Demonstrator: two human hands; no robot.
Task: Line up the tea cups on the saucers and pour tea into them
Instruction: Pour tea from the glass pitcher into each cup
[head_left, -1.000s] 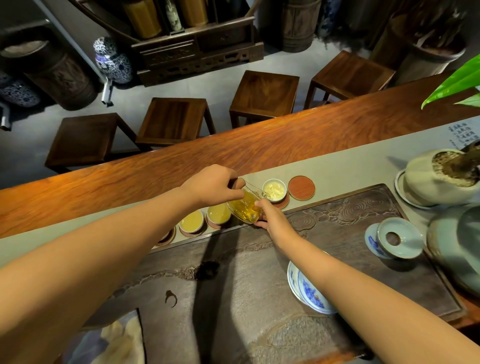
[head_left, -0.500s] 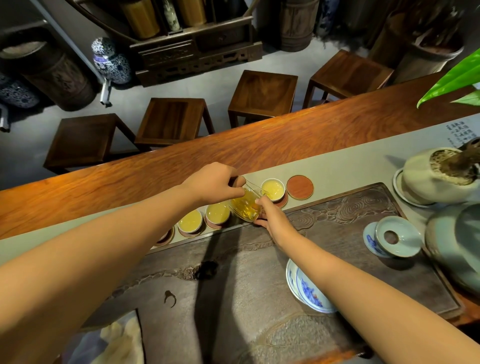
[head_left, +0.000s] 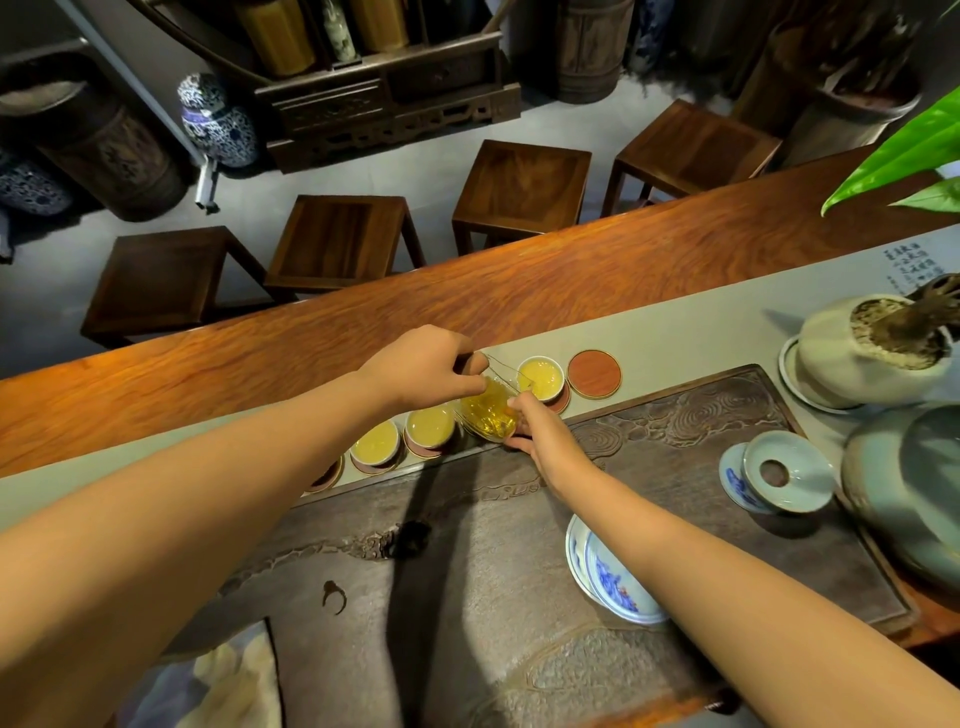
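Note:
My left hand (head_left: 421, 366) grips the handle of a glass pitcher (head_left: 487, 414) of yellow tea, tipped toward a small white cup (head_left: 541, 378) that is full of tea and sits on a round saucer. My right hand (head_left: 545, 441) supports the pitcher's underside with its fingertips. Two more filled cups, one (head_left: 430, 426) beside the other (head_left: 375, 445), stand on saucers left of the pitcher. A bare red saucer (head_left: 594, 373) lies at the right end of the row. Another saucer (head_left: 328, 474) is mostly hidden under my left forearm.
The row sits on a grey runner (head_left: 701, 332) behind a dark carved tea tray (head_left: 675, 415). On the tray are blue-and-white bowls (head_left: 613, 582) and a pale lidded cup (head_left: 779, 473). A potted plant (head_left: 878, 348) and a large grey vessel (head_left: 914, 483) stand at right.
The cup under the pitcher's spout has filled with yellow tea. Both hands and the pitcher have stayed almost in place.

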